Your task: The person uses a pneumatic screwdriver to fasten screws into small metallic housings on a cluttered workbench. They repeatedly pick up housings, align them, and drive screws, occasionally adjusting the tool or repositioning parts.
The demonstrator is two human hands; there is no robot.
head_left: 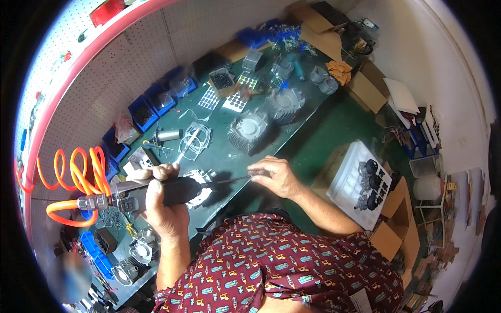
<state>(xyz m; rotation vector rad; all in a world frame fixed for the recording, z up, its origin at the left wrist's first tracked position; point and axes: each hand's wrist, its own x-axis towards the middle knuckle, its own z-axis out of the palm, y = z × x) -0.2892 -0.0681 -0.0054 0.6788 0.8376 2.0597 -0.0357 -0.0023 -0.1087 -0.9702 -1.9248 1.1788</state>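
Note:
My left hand (168, 211) is wrapped round the black body of an air screwdriver (180, 191), which lies level with its long thin bit (229, 181) toward the right. An orange coiled air hose (79, 175) joins the driver's rear end. At the bit's tip, my right hand (276, 177) pinches thumb and fingers together; whatever is between them is too small to name. Below the driver, a silver metal casting (204, 194) lies on the green bench (222, 161), partly covered by the tool. Farther back stands a finned metal housing (249, 130).
A second finned housing (286, 101) stands behind the first. Blue bins (143, 112) line the pegboard wall. A coiled cable (196, 138) and a metal cylinder (168, 135) lie left of the housings. To the right, a white tray (342, 177) with black parts rests on a cardboard box (329, 161).

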